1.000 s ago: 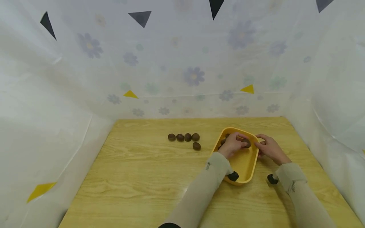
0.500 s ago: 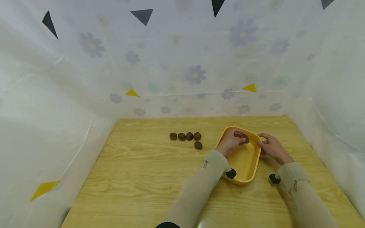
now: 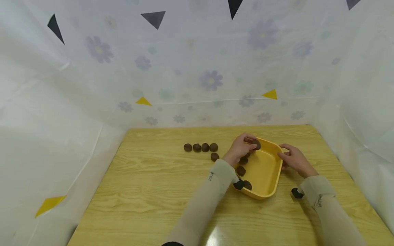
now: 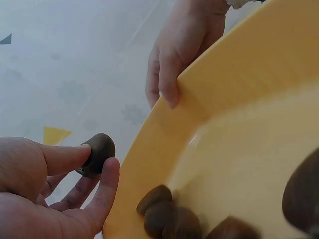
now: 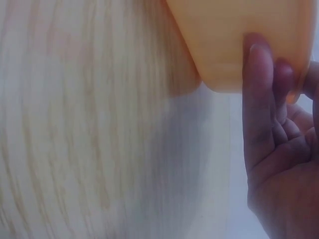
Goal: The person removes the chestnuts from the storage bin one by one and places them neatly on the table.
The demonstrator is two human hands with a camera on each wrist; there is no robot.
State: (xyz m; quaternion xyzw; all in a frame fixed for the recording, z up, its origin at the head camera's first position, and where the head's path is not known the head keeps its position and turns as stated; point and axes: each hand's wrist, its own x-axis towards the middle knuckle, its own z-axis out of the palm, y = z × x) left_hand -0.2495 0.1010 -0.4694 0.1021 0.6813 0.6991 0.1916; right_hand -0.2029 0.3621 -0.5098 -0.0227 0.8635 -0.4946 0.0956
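Note:
My left hand [image 3: 237, 149] pinches a dark brown chestnut [image 4: 101, 154] between thumb and fingers, above the far left corner of a yellow plastic container [image 3: 271, 194]. At the container's right side, my right hand [image 3: 297, 162] grips the rim, with thumb on one side and fingers against the outer wall [image 5: 224, 55]. Several more chestnuts [image 3: 241, 171] lie along the left side inside, partly hidden by the left hand and sleeve. Left of the container, a row of several chestnuts [image 3: 197, 147] runs across the table, and a single chestnut [image 3: 214, 156] sits just in front of its right end.
A wood-grain table [image 3: 147, 194] carries everything. White sheeting with flower prints [image 3: 211, 81] encloses its back and sides. A dark strap part [image 3: 238, 184] on the left wrist hangs over the container's near left edge.
My left hand has lifted leftward from inside the container to its far left corner, carrying the chestnut. More chestnuts inside are uncovered. The right hand keeps its grip on the rim.

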